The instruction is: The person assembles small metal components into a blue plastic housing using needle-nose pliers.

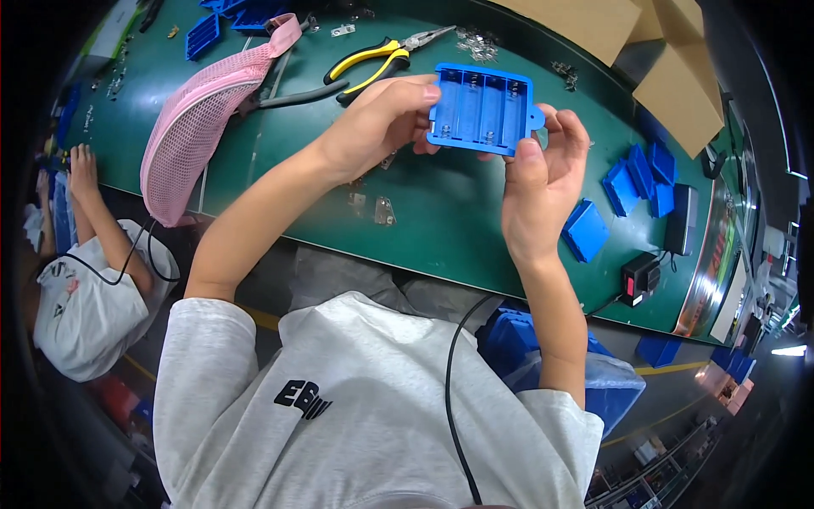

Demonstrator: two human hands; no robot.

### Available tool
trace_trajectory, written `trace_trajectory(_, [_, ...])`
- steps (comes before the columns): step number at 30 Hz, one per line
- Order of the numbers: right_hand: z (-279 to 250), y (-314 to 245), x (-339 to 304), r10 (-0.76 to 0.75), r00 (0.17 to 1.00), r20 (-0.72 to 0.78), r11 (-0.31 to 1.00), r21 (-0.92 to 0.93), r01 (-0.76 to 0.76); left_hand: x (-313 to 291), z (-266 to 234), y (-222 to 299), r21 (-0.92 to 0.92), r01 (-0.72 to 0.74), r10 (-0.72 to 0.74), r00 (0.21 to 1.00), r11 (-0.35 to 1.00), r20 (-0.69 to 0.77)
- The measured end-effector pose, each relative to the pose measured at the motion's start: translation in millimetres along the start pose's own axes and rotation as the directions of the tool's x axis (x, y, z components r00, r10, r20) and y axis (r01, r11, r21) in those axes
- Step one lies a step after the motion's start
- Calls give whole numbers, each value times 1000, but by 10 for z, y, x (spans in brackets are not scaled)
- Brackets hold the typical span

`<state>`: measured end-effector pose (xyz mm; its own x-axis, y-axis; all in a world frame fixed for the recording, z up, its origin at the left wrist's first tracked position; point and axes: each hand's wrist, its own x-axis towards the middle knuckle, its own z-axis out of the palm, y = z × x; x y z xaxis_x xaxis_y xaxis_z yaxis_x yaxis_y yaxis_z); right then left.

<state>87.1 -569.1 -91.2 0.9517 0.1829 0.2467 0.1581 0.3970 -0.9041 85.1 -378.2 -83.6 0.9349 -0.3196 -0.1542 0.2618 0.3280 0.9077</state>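
A blue plastic battery holder is held up above the green table, its open side toward me. Inside it, several long slots lie side by side, with small metal springs at their ends. My left hand grips its left edge, thumb on the upper left corner. Around the right side, by a small tab with a hole, my right hand is closed, thumb at the lower right corner. Long-nose pliers with yellow and black handles lie just beyond my left hand. A few small metal contact plates rest on the table beneath my wrists.
A pink mesh pouch stands at the left. Small metal springs are heaped at the back, near a cardboard box. More blue battery holders and a black device lie at right. Another person works at far left.
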Motion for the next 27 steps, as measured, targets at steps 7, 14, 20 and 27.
trace_trajectory(7, [-2,-13,48,72,996,-52,994,88,-67,16,-12,5,-70,51,-50,999,996,21])
trace_trajectory(14, [6,18,58,77,996,-54,996,43,-75,18,-51,1,-126,63,-54,996,990,77])
trace_trajectory(20, [-3,20,54,81,996,-47,996,36,-80,21,-55,-2,-163,97,-84,993,982,83])
trace_trajectory(27, [-8,19,51,78,996,-42,995,67,-75,18,-48,10,-169,109,-95,991,980,90])
